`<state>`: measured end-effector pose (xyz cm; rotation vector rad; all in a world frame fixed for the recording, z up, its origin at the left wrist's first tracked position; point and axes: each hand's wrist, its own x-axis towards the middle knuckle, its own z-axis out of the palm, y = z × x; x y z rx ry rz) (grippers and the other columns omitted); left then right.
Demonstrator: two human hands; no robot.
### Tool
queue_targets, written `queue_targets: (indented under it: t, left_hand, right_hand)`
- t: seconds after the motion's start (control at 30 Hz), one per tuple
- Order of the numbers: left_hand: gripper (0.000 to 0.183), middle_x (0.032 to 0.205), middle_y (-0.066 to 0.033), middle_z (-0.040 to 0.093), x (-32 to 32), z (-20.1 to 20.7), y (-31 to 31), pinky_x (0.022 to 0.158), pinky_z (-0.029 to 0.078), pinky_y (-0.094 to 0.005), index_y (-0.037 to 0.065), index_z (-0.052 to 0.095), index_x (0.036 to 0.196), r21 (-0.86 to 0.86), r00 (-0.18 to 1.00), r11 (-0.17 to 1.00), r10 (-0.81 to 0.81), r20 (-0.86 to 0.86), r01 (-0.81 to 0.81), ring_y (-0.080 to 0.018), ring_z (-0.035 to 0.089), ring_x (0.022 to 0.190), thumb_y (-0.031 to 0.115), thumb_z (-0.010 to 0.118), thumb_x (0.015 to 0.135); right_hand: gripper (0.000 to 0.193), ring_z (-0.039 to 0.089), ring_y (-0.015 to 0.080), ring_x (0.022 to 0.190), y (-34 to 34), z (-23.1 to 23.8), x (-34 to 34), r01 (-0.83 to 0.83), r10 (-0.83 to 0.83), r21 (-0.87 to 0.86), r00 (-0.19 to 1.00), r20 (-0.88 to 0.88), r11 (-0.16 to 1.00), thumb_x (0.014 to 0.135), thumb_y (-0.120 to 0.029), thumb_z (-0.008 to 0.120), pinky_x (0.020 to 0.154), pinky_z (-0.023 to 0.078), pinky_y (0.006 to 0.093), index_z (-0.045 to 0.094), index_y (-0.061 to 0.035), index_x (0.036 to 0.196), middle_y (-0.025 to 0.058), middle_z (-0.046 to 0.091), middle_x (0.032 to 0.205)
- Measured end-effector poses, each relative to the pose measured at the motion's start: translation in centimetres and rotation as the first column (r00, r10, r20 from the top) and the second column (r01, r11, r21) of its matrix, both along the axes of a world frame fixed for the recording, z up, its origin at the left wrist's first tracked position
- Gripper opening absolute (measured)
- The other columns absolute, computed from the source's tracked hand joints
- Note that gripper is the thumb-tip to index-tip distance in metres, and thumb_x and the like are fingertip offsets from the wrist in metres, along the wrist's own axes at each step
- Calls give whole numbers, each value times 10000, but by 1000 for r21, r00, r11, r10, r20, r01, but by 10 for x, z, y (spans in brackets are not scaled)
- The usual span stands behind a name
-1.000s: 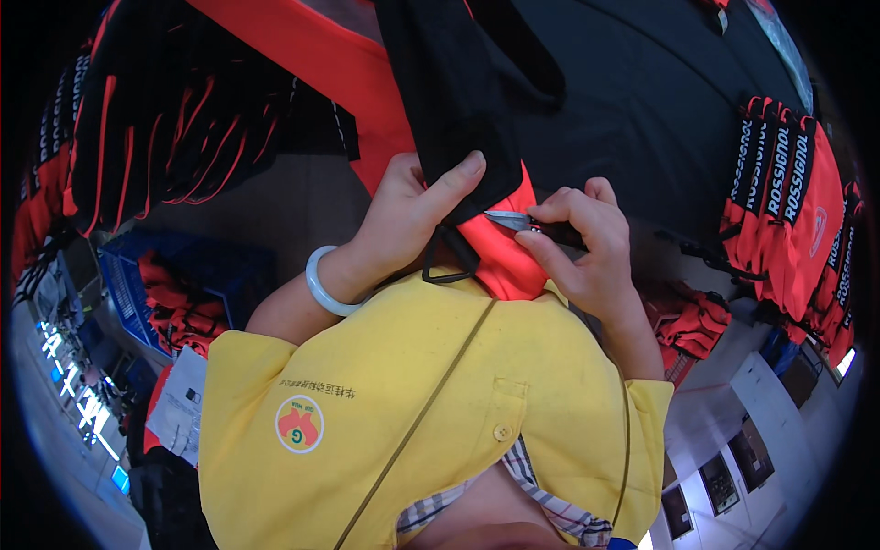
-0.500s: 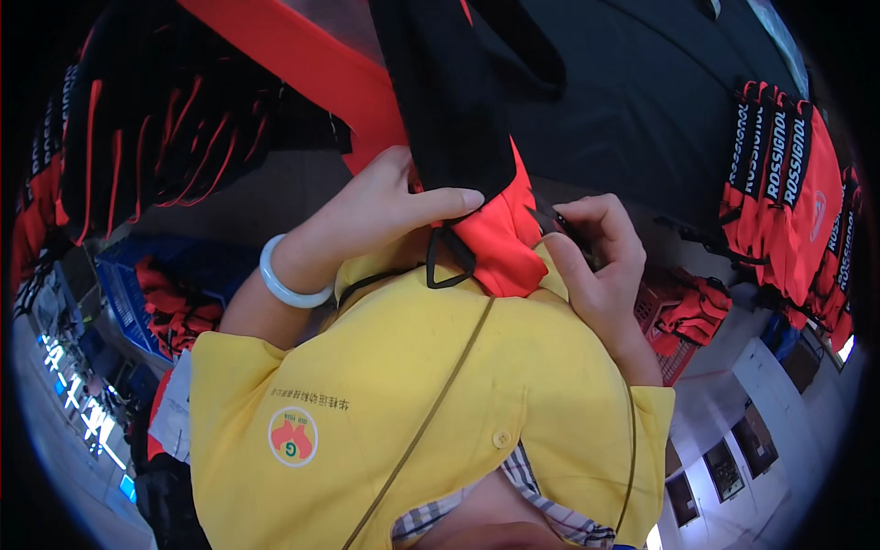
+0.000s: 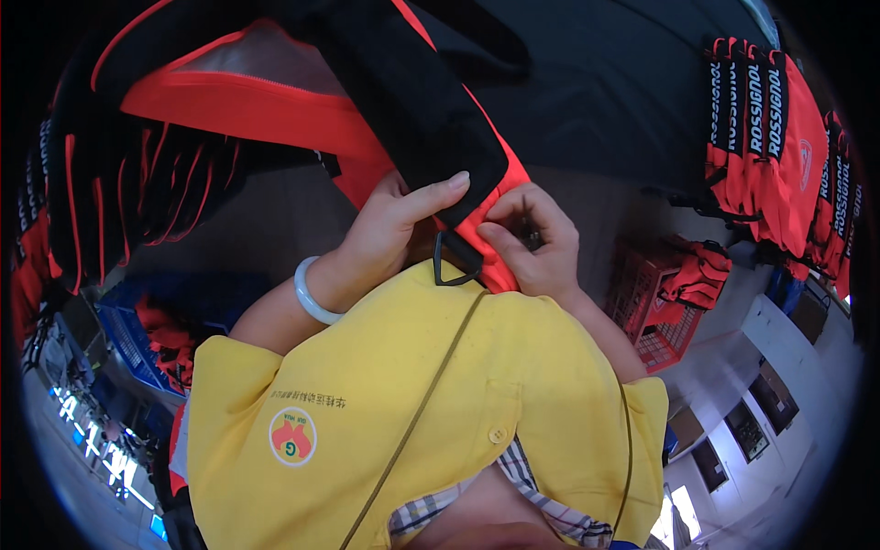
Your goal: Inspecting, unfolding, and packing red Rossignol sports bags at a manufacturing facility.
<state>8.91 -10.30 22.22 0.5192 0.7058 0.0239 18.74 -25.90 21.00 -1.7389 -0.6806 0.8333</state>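
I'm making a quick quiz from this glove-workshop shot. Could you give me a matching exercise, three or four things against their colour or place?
Things:
1. bangle
2. plastic ring
3. crate
4. shirt

Descriptions:
A. yellow, worn by the person
B. pale, on the left wrist
C. red, on the floor at right, holding gloves
D. black, hanging from the glove cuff between both hands

Pairs: 1-B, 2-D, 3-C, 4-A
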Motion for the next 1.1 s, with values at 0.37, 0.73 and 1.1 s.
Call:
queue_targets:
  t: [0.37,0.73,1.1]
  left_hand:
    - [295,942,-73,691,-4,0,2,673,555,-245,-5,608,1089,88,999,995,-48,-3,48,-118,679,801,233,674,927]
    - [331,1009,-84,688,-6,-8,3,786,542,-283,-19,627,1111,233,995,968,-103,2,99,-134,665,905,250,678,924]
    - [365,1160,-117,655,-14,-23,24,914,533,-339,-22,538,1260,-106,984,986,-118,132,132,-202,648,1054,144,625,947]
  right_hand:
    - [166,606,154,725,14,11,-3,73,-124,166,938,325,983,722,90,736,661,464,252,682,22,863,86,655,855]
    - [237,575,145,681,14,12,15,18,-94,211,930,355,977,730,79,672,575,443,260,591,-21,928,68,590,799]
    - [303,563,212,644,-3,13,63,-413,326,10,733,597,911,731,-140,794,686,379,328,606,-64,957,41,627,781]
